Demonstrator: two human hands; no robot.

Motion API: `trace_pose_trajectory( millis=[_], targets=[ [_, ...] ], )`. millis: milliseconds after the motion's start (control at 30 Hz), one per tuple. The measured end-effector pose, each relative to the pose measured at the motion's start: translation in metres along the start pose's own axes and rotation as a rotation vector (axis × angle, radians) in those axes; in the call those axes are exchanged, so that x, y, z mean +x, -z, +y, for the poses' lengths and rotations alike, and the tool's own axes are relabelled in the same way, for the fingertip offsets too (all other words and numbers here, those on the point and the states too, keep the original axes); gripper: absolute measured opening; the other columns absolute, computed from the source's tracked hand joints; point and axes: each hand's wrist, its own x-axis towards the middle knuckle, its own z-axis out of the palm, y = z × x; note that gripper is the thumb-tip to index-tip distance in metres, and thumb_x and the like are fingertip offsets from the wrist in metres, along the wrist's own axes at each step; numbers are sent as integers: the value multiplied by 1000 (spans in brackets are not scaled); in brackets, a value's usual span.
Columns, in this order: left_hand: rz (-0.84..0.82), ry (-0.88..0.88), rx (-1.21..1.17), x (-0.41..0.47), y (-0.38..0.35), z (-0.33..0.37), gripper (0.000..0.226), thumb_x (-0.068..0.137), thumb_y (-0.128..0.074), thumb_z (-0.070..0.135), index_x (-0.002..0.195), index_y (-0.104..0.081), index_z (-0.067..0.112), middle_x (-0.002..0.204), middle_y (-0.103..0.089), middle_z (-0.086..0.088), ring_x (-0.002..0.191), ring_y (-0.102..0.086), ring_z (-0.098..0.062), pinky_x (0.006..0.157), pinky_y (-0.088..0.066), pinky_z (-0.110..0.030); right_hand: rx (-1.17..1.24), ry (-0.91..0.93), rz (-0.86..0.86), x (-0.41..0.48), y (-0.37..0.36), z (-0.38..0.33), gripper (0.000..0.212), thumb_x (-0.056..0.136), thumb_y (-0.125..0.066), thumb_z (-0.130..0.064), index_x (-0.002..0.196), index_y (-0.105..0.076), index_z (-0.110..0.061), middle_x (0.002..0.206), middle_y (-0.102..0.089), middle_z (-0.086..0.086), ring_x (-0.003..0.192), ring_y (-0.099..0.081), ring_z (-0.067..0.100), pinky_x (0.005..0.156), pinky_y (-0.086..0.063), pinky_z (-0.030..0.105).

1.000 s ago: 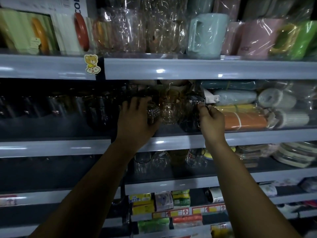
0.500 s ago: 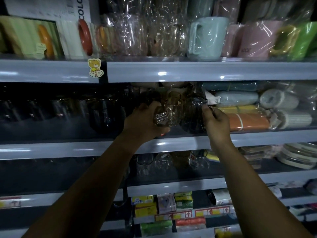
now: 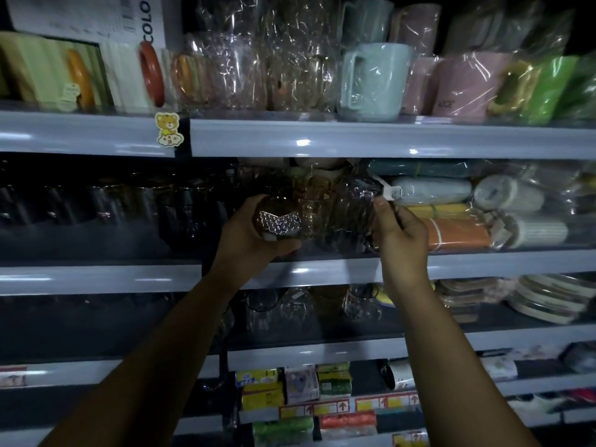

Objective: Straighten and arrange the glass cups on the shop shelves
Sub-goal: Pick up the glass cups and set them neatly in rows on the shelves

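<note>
**Studded cup in the left grip, wrapped glass pinched in the right**

The left hand [image 3: 253,235] has its grip curled round a studded glass cup [image 3: 280,222]. The palm and fingers cradle it from the left and from below, and the sparkling faceted band faces outward. The cup sits tilted in the grip, lifted clear of the middle shelf [image 3: 322,272] and just above its front edge.

The right hand [image 3: 400,241] is raised alongside, thumb up. Its grip pinches the crinkled clear film of a wrapped glass [image 3: 356,201] that stands on the same shelf. A white tag [image 3: 392,191] pokes out just above the thumb.

Between the two hands an amber glass [image 3: 317,196] stands further back, close beside the held cup. I cannot tell if they touch. A row of dark glasses [image 3: 129,201] runs off to the left, and an orange roll [image 3: 458,235] lies to the right, behind the right hand.

Clear glasses [image 3: 290,306] stand on the shelf below. Overhead sits a pale blue mug [image 3: 374,82], and a bear sticker [image 3: 167,129] is stuck to that shelf's edge.
</note>
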Motion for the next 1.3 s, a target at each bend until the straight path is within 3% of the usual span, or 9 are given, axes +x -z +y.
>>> trace_pose_trajectory(
  millis=[100,233,367,533,633,767,900,1067,1300],
  targets=[
    [72,-1,-145,-15,8,12,90,58,-96,20,137,-54,26,117,-66,18,102,-64,10,80,-53,-10,74,-75,-43,-7,3,-2,24,101,-62,-28,94,-70,-6,81,-66,17,78,-56,14,71,-45,25],
    [140,15,-172,-43,26,24,91,59,-94,27,141,-54,28,120,-69,16,106,-66,4,85,-55,-15,125,-136,-94,-19,3,-4,20,98,-65,-31,93,-66,-12,71,-49,4,64,-41,14,61,-32,28],
    [214,113,-161,-69,44,23,71,64,-94,20,128,-63,25,111,-74,9,92,-70,3,73,-56,-15,144,-187,-174,-36,-11,-11,36,101,-61,-25,66,-52,-20,55,-44,-13,51,-37,4,52,-31,20],
    [340,234,-59,-99,83,10,66,66,-94,17,124,-61,24,111,-74,6,100,-72,-11,87,-60,-38,139,-228,-342,-58,-38,-17,43,100,-62,-27,58,-52,-28,57,-32,-12,53,-29,7,55,-25,28],
    [438,276,-39,-124,112,14,63,69,-91,11,121,-58,24,107,-72,7,96,-71,-9,85,-58,-30,147,-236,-461,-76,-59,-20,46,101,-61,-29,56,-50,-32,54,-34,-14,52,-31,7,59,-25,34],
    [543,348,-35,-164,149,12,66,68,-91,17,124,-57,23,107,-70,10,87,-68,5,72,-55,-13,177,-303,-530,-110,-93,-18,28,95,-66,-37,68,-61,-37,54,-50,-21,56,-45,1,64,-35,29],
    [640,411,-56,-201,194,5,68,65,-93,21,123,-57,23,111,-71,4,96,-70,-8,81,-59,-27,193,-300,-594,-153,-133,-23,39,97,-66,-31,58,-62,-31,56,-45,-14,55,-40,6,58,-32,29],
    [671,401,-41,-226,268,-8,61,67,-92,21,113,-54,31,106,-69,10,82,-68,7,70,-57,-15,194,-303,-636,-202,-196,-31,20,95,-68,-35,75,-68,-31,68,-58,-18,64,-50,1,66,-39,24],
    [671,354,-7,-234,377,-34,65,68,-91,20,122,-55,26,104,-67,12,81,-67,10,66,-55,-12,142,-340,-584,-264,-292,-46,40,98,-64,-31,65,-50,-14,52,-40,-8,52,-37,10,59,-33,29]
  ],
)
